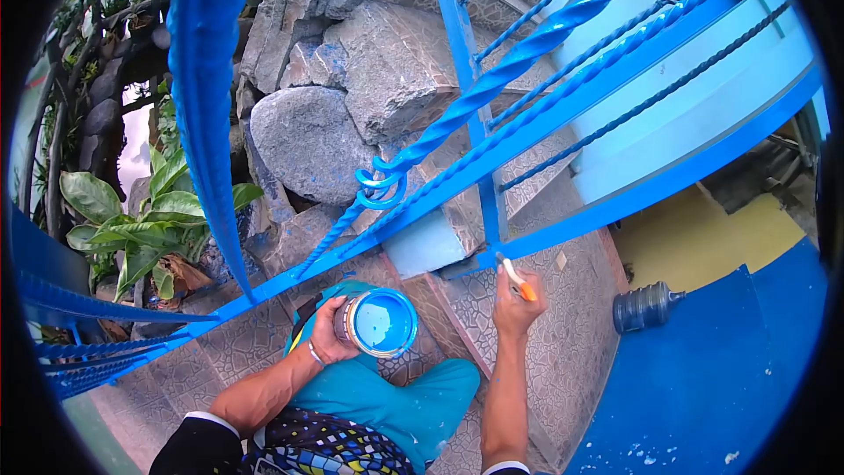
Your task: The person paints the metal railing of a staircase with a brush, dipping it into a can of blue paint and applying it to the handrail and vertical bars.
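Note:
My left hand (331, 331) is wrapped round the side of an open can (349, 324) of blue paint (383, 323), held above my lap. My right hand (517, 301) grips a paintbrush (525, 289) with a white and orange handle. The brush's tip touches or nearly touches the lower end of an upright bar (491, 211), where it meets the blue bottom rail (563, 230). Twisted blue bars (492, 79) run up from the railing.
Large grey rocks (308, 145) and a leafy plant (145, 220) lie beyond the railing. A thick blue bar (204, 79) stands close on the left. To the right, a plastic bottle (642, 308) lies on its side by a blue surface (694, 369). Patterned tiles (563, 343) cover the steps.

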A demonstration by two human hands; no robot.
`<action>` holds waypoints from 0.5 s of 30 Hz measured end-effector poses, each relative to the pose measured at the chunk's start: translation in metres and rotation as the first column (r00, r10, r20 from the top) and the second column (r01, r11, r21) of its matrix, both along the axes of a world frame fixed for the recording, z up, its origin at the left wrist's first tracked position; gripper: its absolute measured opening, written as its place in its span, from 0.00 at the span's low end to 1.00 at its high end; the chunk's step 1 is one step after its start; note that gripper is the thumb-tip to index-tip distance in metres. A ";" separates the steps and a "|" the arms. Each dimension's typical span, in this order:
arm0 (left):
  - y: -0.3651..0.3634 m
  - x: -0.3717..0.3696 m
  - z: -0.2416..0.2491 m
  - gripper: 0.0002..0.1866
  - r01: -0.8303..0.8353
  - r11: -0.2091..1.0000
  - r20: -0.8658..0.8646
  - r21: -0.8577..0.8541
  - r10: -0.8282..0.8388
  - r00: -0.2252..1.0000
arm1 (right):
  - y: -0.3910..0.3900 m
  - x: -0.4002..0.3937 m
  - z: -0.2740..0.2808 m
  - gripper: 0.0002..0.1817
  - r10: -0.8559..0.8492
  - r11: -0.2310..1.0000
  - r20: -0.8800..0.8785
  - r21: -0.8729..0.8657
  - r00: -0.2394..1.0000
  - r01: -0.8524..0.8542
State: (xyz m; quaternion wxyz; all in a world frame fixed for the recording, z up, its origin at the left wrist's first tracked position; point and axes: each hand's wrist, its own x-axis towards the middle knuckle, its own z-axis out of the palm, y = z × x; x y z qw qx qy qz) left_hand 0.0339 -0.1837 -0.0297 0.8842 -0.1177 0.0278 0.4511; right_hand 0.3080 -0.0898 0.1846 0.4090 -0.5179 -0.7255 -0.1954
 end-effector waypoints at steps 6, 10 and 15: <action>0.000 -0.003 -0.001 0.34 0.027 0.999 0.001 0.031 -0.027 1.000 | 0.007 0.001 -0.009 0.14 -0.063 0.996 -0.001 0.061 0.998 0.063; 0.000 -0.001 -0.004 0.34 0.010 0.999 0.018 0.045 -0.011 1.000 | -0.007 -0.012 -0.005 0.14 0.097 0.986 0.078 0.127 0.992 -0.106; 0.000 -0.002 -0.001 0.34 0.031 0.999 0.013 0.020 -0.031 0.999 | -0.004 0.002 -0.018 0.12 0.195 0.971 0.449 0.037 0.872 -0.236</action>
